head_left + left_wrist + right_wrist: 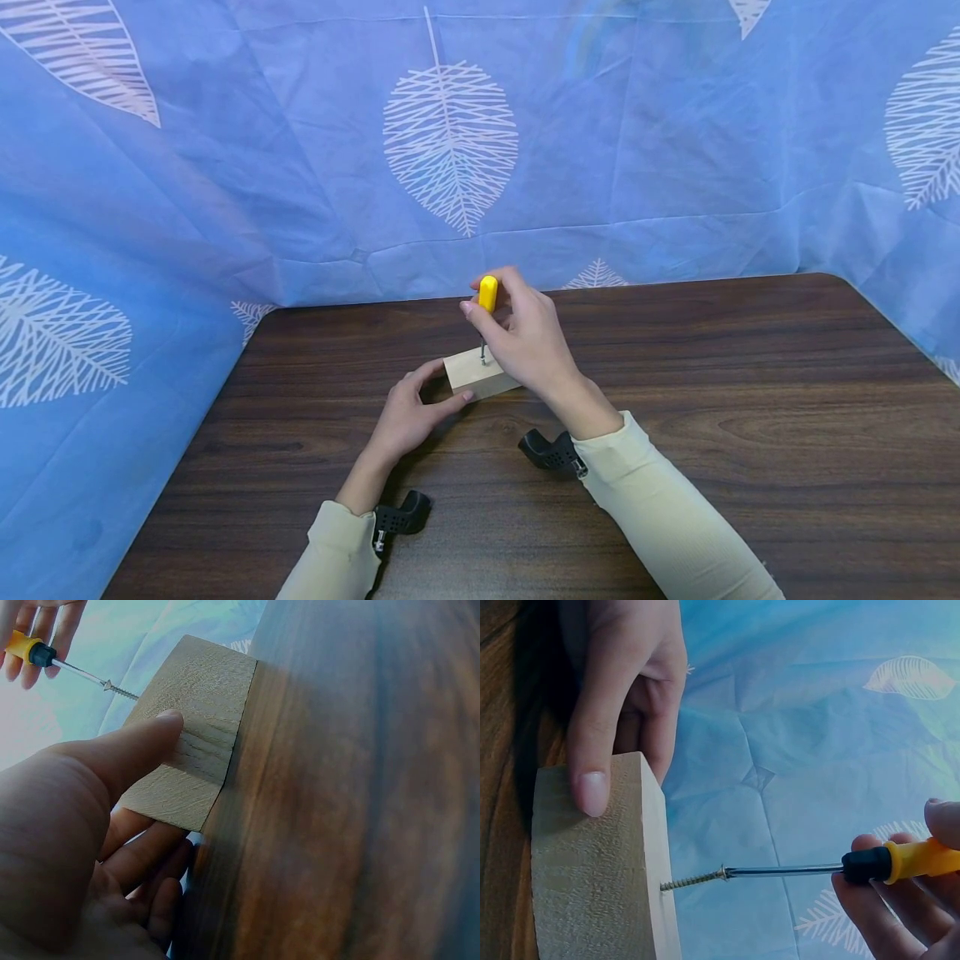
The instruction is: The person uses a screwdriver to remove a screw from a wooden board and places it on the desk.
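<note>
A pale wooden block (487, 385) lies on the table, and my left hand (408, 414) grips its left end, thumb on the near side and fingers on the far side. A screw (694, 881) stands in the block's top face with most of its thread showing. My right hand (532, 337) holds a screwdriver (487, 293) with a yellow and black handle between thumb and fingers above the block. In the right wrist view, the screwdriver's metal shaft (787, 871) meets the screw head, roughly in line with it. The block's right end is hidden behind my right hand in the head view.
The dark wood-grain table (750, 375) reaches back to a blue cloth (315, 150) with white leaf prints, which hangs behind it and at the sides. Black wrist mounts (551, 451) sit at both sleeve cuffs, just over the tabletop.
</note>
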Available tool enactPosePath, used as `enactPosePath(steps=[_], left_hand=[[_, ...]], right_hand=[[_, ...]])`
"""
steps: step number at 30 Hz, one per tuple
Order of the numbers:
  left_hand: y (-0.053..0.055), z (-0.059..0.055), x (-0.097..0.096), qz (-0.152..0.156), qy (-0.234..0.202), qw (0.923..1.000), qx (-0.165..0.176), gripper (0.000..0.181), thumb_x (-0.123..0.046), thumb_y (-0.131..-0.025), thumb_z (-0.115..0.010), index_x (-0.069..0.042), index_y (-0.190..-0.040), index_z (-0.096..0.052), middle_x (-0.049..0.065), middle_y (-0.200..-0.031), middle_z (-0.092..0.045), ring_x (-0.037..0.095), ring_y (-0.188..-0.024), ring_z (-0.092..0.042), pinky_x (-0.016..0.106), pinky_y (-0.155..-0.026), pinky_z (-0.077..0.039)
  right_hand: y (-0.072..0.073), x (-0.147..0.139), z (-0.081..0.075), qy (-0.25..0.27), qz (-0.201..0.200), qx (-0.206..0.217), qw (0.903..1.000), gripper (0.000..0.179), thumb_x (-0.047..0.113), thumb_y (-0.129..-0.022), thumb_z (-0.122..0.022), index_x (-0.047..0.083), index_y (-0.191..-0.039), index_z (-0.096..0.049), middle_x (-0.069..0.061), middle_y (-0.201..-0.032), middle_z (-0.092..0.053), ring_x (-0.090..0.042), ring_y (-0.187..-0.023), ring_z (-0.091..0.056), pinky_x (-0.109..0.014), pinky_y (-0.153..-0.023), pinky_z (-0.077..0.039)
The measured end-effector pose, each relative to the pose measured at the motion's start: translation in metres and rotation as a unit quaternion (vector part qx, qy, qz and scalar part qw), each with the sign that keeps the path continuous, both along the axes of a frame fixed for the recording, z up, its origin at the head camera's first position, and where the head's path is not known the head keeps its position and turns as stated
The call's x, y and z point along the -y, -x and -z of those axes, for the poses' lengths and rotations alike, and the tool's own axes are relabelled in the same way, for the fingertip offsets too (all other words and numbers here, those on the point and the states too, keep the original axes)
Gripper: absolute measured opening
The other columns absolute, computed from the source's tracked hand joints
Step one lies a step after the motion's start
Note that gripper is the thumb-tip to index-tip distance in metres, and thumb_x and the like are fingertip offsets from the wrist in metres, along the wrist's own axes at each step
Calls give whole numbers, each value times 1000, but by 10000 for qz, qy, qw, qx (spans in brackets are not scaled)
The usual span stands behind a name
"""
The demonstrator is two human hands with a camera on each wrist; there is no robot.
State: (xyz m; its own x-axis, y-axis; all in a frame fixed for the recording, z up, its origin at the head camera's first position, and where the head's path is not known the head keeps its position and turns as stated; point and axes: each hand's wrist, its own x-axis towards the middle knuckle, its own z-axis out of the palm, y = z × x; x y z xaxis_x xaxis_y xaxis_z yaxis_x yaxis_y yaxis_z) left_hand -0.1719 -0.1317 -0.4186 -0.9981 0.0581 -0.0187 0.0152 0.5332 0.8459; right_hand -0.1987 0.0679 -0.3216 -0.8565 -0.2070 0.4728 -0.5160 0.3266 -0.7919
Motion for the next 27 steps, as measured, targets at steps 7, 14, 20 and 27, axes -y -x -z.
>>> enactPosePath(steps=[7, 14, 20, 27], left_hand=[[-1, 0, 0, -7, 51, 10000, -4, 64, -38, -93, -87, -22, -150, -63, 4, -148, -67, 33, -148, -51, 65, -126, -34], [-1, 0, 0, -6, 82, 10000, 6, 63, -38, -93, -86, -22, -150, -64, 5, -148, -67, 34, -147, -52, 64, -124, -36], [0, 0, 0, -17, 128, 9999, -3, 64, -39, -93, -86, -22, -150, -63, 6, -148, -67, 34, -147, -52, 65, -123, -37], [-1, 0, 0, -40, 55, 10000, 47, 64, -38, -93, -87, -23, -150, -63, 5, -149, -67, 34, -149, -51, 66, -125, -34]], right_hand=[[0, 1, 0, -52, -18, -35, 10000, 21, 25, -102, -78, 11, -117, -73, -6, -109, -80, -18, -81, -78, -28, -70, -64], [2, 1, 1, -240, 85, -315, 9992, 27, 25, -97, -83, 11, -120, -79, -3, -108, -75, -17, -94, -73, -27, -76, -64], [1, 0, 1, -253, 67, -379, 9989, 31, 24, -96, -85, 13, -125, -80, -2, -107, -75, -16, -96, -70, -29, -78, -64], [0, -1, 0, 39, 4, -94, 9999, 39, 20, -93, -87, 10, -126, -68, -6, -104, -77, -18, -91, -77, -36, -81, -67]])
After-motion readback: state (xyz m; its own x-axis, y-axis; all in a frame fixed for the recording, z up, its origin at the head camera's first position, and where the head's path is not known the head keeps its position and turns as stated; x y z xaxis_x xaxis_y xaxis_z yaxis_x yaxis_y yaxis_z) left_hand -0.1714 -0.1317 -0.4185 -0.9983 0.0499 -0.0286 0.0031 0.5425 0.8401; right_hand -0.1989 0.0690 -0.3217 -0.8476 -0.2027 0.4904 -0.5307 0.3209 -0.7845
